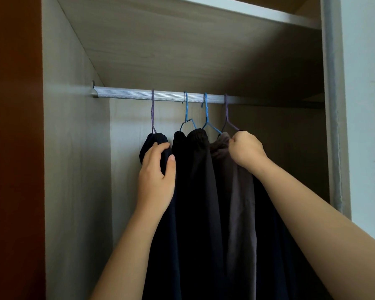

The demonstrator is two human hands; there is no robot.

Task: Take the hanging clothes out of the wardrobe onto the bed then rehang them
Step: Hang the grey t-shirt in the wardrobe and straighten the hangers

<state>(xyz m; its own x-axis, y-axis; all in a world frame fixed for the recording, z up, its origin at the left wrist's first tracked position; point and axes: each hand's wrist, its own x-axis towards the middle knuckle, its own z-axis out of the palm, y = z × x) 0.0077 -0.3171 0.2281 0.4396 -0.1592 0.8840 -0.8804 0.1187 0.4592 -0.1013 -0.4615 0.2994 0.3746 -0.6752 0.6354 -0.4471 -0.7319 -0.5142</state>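
Observation:
Several dark garments hang on wire hangers from a silver rail [126, 93] inside the wardrobe. A navy garment [155, 140] hangs leftmost on a purple hanger [152, 111]; my left hand [157, 172] grips its top. Two black garments [195, 169] hang on blue hangers [186, 111] in the middle. A grey-brown garment [240, 202] hangs on the rightmost purple hanger [226, 114]; my right hand [246, 149] pinches its top edge at the hanger's shoulder. The garments' lower ends are out of frame.
The wardrobe's pale wood left wall [74, 169] stands close to the navy garment. A shelf [204, 40] forms the ceiling above the rail. The door frame [333, 126] is at right; bare rail extends right of the hangers.

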